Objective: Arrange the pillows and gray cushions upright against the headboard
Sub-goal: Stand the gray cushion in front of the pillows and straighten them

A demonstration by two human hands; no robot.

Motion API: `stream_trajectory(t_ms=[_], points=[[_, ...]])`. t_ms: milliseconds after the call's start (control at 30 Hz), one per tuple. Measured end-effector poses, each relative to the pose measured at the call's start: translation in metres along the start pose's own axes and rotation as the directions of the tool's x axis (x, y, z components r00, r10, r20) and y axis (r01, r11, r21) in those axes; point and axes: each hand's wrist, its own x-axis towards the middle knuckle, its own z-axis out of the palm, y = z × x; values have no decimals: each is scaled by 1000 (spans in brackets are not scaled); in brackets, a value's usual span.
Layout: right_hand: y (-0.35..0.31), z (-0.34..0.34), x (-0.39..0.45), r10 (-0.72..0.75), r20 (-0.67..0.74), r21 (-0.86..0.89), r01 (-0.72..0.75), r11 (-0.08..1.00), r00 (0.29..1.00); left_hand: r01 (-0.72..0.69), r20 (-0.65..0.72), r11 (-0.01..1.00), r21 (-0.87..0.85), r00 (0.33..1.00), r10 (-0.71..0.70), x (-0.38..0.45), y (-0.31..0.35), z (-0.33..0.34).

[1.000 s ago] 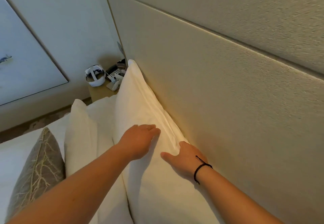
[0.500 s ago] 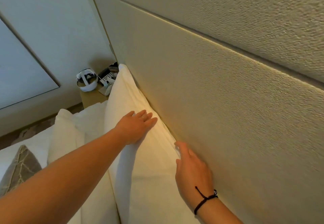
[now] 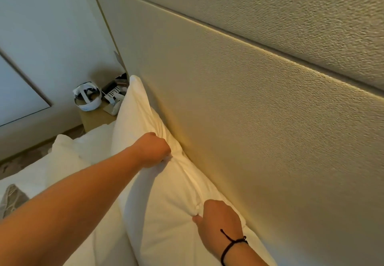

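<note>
Nearest the camera, the right hand [image 3: 220,222], with a black cord bracelet [image 3: 232,244] at its wrist, has its fingers curled and bunches the top edge of the white pillow [image 3: 166,203], the thumb pressed against a gathered knot of fabric just beside the knuckles. Farther along that same edge, the left hand [image 3: 153,149] is closed in a fist, its fingers clamped on a pinch of the pillow's fabric, with creases fanning out from the grip. The pillow stands upright between the two grips, its back face touching the beige headboard [image 3: 259,120] just beyond the fingers. On the palm side of the left hand, below the forearm, a second white pillow [image 3: 62,157] stands beside the first, and at the picture's left edge only a corner of a gray cushion [image 3: 11,200] shows. Well past the left hand's knuckles, beyond the pillow's far corner, a nightstand [image 3: 93,118] carries a white headset [image 3: 87,97] and a remote control [image 3: 112,95].
</note>
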Motion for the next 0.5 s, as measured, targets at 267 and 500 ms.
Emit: stream_trajectory(t_ms=[267, 500], points=[[-33, -29, -24, -177, -195, -6, 179, 984, 965, -254, 52, 794, 552, 961, 271, -20, -43, -75], [-27, -29, -31, -169, -329, -74, 153, 985, 929, -155, -219, 893, 423, 939, 266, -25, -37, -47]])
